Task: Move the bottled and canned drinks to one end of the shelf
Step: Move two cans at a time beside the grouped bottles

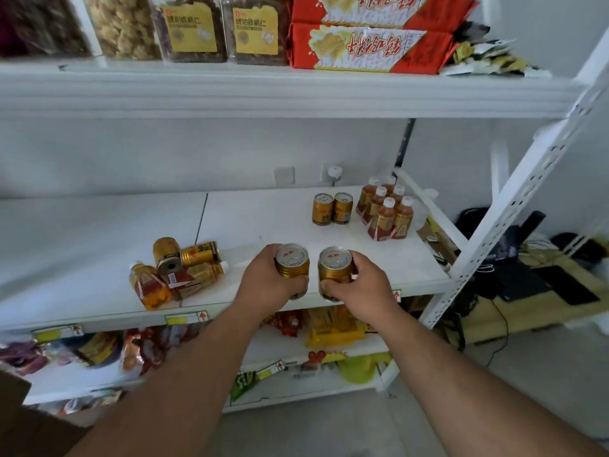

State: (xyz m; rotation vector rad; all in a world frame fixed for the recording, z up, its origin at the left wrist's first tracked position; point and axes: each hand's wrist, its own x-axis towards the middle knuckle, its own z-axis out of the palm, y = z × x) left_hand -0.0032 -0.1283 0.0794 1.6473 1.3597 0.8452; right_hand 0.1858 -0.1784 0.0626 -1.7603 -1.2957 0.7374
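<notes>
White middle shelf (99,245): upright bottles (385,209) and two cans (332,208) grouped at right end, tipped pile of cans and bottles (178,272) left of centre. Left hand (268,282) grip wraps left can (292,263), right hand (357,285) grip wraps right can (334,268), both upright near front edge. Cans look rigid, smooth, likely slippery and moderately heavy if full; hold mid-body.

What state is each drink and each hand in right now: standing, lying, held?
Left hand: grips a can, upright.
Right hand: grips a second can, upright.
Left-hand can: held, sealed.
Right-hand can: held, sealed.
Two cans at the right: standing, side by side.
Six bottles: standing, capped, grouped at the right end.
Pile at the left: two cans and bottles lying on their sides.
</notes>
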